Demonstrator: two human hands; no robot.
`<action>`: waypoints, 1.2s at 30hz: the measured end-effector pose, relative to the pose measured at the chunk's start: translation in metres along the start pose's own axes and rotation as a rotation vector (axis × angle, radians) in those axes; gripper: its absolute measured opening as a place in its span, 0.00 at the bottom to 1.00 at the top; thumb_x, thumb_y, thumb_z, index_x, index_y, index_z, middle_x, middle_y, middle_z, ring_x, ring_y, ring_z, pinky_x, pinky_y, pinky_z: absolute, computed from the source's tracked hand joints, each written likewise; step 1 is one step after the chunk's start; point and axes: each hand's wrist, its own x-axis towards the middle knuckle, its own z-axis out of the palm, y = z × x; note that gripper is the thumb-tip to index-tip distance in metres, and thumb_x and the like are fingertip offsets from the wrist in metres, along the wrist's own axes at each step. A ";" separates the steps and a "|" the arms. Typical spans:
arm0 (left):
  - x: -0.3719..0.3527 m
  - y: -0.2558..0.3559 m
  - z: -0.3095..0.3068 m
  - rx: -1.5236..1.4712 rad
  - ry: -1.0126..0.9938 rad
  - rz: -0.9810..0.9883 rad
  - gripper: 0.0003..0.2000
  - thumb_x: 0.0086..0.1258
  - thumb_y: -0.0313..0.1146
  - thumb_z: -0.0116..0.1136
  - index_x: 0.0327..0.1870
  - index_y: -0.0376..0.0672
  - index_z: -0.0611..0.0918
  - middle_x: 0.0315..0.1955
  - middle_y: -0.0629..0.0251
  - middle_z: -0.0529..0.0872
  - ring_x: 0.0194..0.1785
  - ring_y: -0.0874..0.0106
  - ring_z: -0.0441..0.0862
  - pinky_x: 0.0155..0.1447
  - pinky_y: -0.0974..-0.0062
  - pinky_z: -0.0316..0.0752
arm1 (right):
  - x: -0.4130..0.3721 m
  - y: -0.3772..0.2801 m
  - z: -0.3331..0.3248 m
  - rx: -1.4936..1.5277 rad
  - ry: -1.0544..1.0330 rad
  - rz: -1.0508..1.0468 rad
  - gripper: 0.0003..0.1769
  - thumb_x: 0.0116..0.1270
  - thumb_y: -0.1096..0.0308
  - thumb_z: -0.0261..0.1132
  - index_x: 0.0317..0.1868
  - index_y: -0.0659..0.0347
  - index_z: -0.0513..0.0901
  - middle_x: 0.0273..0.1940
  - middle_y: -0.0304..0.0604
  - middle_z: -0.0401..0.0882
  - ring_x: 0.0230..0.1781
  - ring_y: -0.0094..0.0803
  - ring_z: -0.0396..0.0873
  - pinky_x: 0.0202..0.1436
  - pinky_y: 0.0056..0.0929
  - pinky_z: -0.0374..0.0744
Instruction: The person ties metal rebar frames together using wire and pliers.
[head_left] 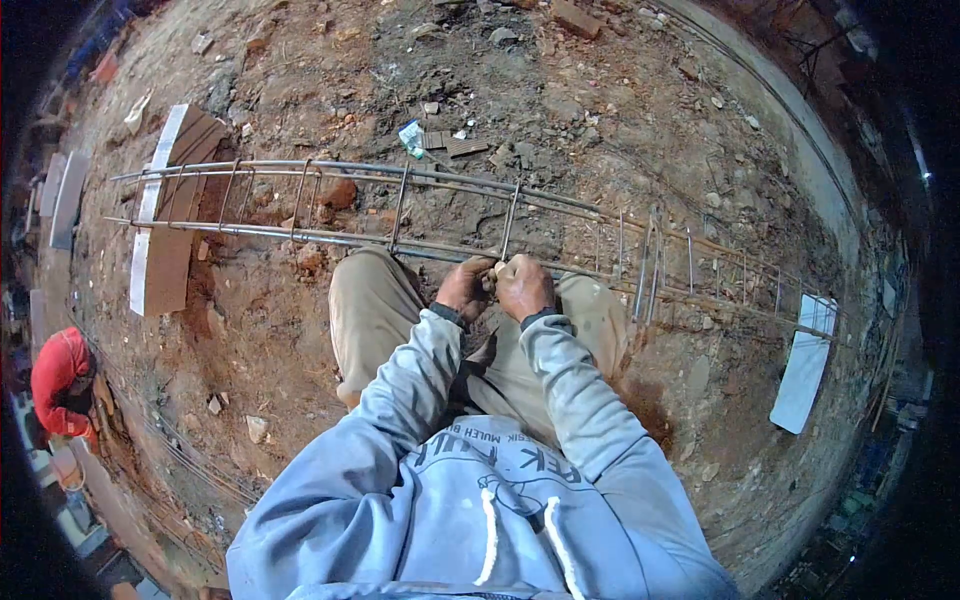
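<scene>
A long steel rebar cage (pixel 300 200) lies across my lap, its bars running from far left to far right with several stirrups around them. My left hand (pixel 463 287) and my right hand (pixel 523 285) are both closed close together at the near bar, right under one stirrup (pixel 510 220). They pinch something small between them that looks like thin tie wire; it is too small to tell clearly. I sit on bare dirt in khaki trousers and a grey hoodie.
The cage rests on white-edged blocks at the left (pixel 165 210) and right (pixel 805 365). Loose stones, brick pieces and a scrap of plastic (pixel 411 137) litter the ground. A person in red (pixel 60 385) crouches at the far left.
</scene>
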 end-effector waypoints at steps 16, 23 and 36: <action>-0.020 0.001 0.036 0.116 -0.061 0.115 0.20 0.68 0.54 0.47 0.39 0.45 0.79 0.33 0.66 0.82 0.35 0.71 0.79 0.38 0.75 0.73 | -0.005 0.016 0.013 0.085 0.072 -0.032 0.16 0.57 0.57 0.61 0.28 0.65 0.78 0.30 0.61 0.77 0.33 0.56 0.76 0.37 0.47 0.73; -0.009 0.005 0.025 0.116 -0.079 0.143 0.17 0.68 0.49 0.49 0.39 0.43 0.79 0.33 0.61 0.83 0.35 0.67 0.81 0.41 0.70 0.76 | -0.011 0.011 0.009 0.163 0.042 0.059 0.15 0.57 0.58 0.61 0.29 0.64 0.79 0.30 0.60 0.77 0.35 0.56 0.76 0.38 0.47 0.73; -0.033 0.013 0.045 1.069 0.112 0.375 0.16 0.65 0.45 0.58 0.43 0.39 0.78 0.34 0.71 0.80 0.37 0.80 0.73 0.40 0.81 0.68 | -0.031 0.010 0.011 0.118 0.038 -0.007 0.13 0.60 0.59 0.56 0.29 0.62 0.75 0.32 0.60 0.77 0.35 0.57 0.76 0.38 0.51 0.73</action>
